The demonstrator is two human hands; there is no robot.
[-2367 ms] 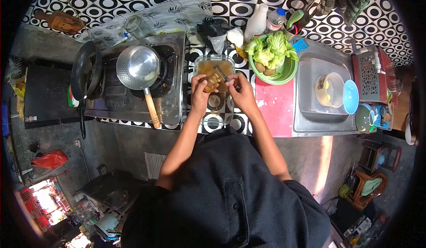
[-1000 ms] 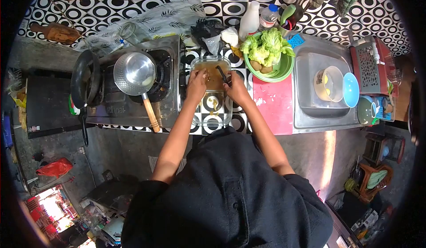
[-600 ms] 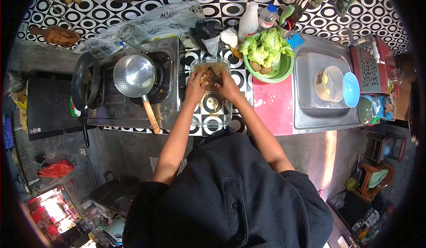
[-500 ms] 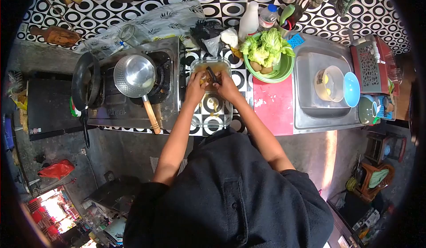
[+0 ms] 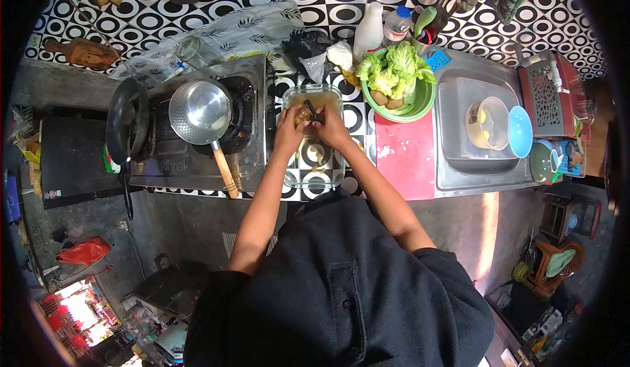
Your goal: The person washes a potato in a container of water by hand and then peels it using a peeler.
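Observation:
My left hand (image 5: 287, 134) is closed around a small, round, yellowish-brown potato (image 5: 302, 115), low over a clear rectangular dish (image 5: 341, 163). Opposite it, my right hand (image 5: 333, 129) grips a slim dark-handled tool (image 5: 310, 107) whose working end is too small to make out. The tool lies close against the potato; whether it touches cannot be seen. Cloudy brownish water (image 5: 317, 96) fills the far part of the dish, while thin yellowish strips (image 5: 317, 168) show in the near part.
To the left, a steel saucepan (image 5: 200, 111) rests on the stove beside a black frying pan (image 5: 126, 121). A green bowl (image 5: 420, 113) with lettuce (image 5: 397, 71) and brown potatoes stands behind a red board (image 5: 405, 163). The sink (image 5: 453, 176) holds a translucent tub (image 5: 482, 124) and a blue bowl (image 5: 520, 132).
The potato has turned up and shows more clearly between my left fingers. My right hand and the tool have shifted slightly left, closer to it.

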